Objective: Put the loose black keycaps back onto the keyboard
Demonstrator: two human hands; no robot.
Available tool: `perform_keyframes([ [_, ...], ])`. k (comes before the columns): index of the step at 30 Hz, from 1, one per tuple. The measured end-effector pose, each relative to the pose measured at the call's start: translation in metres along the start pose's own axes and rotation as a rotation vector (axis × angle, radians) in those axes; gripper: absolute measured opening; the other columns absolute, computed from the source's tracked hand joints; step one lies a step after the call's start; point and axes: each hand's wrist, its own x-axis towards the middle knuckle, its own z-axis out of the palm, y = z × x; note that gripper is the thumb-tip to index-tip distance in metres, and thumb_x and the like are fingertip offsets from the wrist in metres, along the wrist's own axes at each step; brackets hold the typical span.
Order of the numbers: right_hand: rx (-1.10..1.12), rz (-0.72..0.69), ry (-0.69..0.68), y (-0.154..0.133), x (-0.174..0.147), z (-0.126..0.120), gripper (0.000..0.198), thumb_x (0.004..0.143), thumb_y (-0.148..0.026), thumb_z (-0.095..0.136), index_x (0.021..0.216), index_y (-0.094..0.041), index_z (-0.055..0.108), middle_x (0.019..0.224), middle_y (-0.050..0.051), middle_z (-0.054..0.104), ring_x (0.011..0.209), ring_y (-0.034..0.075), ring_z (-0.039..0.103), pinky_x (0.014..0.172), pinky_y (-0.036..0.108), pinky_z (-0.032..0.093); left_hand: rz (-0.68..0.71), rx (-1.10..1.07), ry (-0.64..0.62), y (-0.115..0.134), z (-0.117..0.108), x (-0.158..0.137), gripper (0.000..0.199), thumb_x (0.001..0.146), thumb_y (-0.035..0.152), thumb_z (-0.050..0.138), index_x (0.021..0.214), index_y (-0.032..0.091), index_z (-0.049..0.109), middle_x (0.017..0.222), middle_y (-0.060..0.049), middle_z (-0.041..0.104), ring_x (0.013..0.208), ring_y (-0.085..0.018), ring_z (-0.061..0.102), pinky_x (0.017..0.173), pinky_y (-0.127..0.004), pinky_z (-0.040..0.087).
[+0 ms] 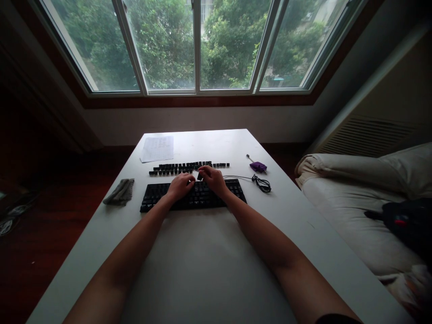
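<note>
Your left hand curls over the black, rectangular plastic keyboard on the smooth white table; your right hand bends beside it. Can't tell either grip. Blocky keycaps line up beyond, crumpled grey cloth left.

Table runs from lower centre to mid-frame. On it, centrally: keyboard, with left hand and right hand at its far middle. Keycaps in rows behind keyboard; paper behind these, left. Cloth left of keyboard. Coiled cable right; bundle behind cable. Window across top; sofa at right edge.
</note>
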Motion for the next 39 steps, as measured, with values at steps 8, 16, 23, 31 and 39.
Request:
perform_keyframes([
  [8, -0.06, 0.003, -0.097, -0.001, 0.001, 0.004, 0.02, 0.093, -0.038, 0.059, 0.093, -0.023, 0.071, 0.069, -0.001, 0.067, 0.062, 0.016, 0.06, 0.064, 0.026, 0.041, 0.06, 0.054, 0.006, 0.001, 0.001, -0.006, 0.016, 0.093, 0.028, 0.057, 0.103, 0.024, 0.069, 0.104, -0.006, 0.068, 0.099, -0.024, 0.059, 0.089, -0.038, 0.048],
  [16, -0.134, -0.188, -0.216, -0.018, -0.004, 0.008, 0.023, 0.094, -0.04, 0.058, 0.083, -0.022, 0.066, 0.078, 0.002, 0.065, 0.069, 0.016, 0.054, 0.067, 0.026, 0.038, 0.074, 0.116, -0.048, -0.002, -0.002, -0.006, 0.017, 0.089, 0.022, 0.059, 0.103, 0.023, 0.068, 0.105, -0.007, 0.067, 0.101, -0.025, 0.058, 0.094, -0.04, 0.047],
  [23, -0.189, -0.253, -0.221, -0.014, -0.008, 0.008, 0.024, 0.097, -0.038, 0.054, 0.082, -0.022, 0.063, 0.079, 0.003, 0.063, 0.07, 0.015, 0.052, 0.068, 0.026, 0.037, 0.072, 0.117, -0.01, -0.008, -0.005, -0.009, 0.016, 0.093, 0.028, 0.055, 0.101, 0.023, 0.068, 0.102, -0.007, 0.068, 0.097, -0.025, 0.059, 0.088, -0.038, 0.047],
  [31, -0.134, -0.152, -0.16, -0.01, -0.011, 0.003, 0.022, 0.092, -0.038, 0.059, 0.081, -0.02, 0.065, 0.067, -0.001, 0.058, 0.06, 0.012, 0.045, 0.061, 0.025, 0.035, 0.035, 0.074, -0.021, -0.017, -0.013, -0.014, 0.017, 0.093, 0.029, 0.056, 0.103, 0.025, 0.07, 0.103, -0.006, 0.068, 0.099, -0.023, 0.061, 0.088, -0.036, 0.047],
  [39, 0.012, -0.059, -0.159, -0.002, -0.014, 0.004, 0.022, 0.091, -0.04, 0.059, 0.083, -0.02, 0.066, 0.065, -0.001, 0.063, 0.058, 0.012, 0.052, 0.059, 0.024, 0.04, 0.037, 0.085, -0.001, -0.016, -0.015, -0.016, 0.017, 0.093, 0.03, 0.056, 0.102, 0.024, 0.07, 0.101, -0.006, 0.069, 0.096, -0.023, 0.061, 0.085, -0.036, 0.047],
])
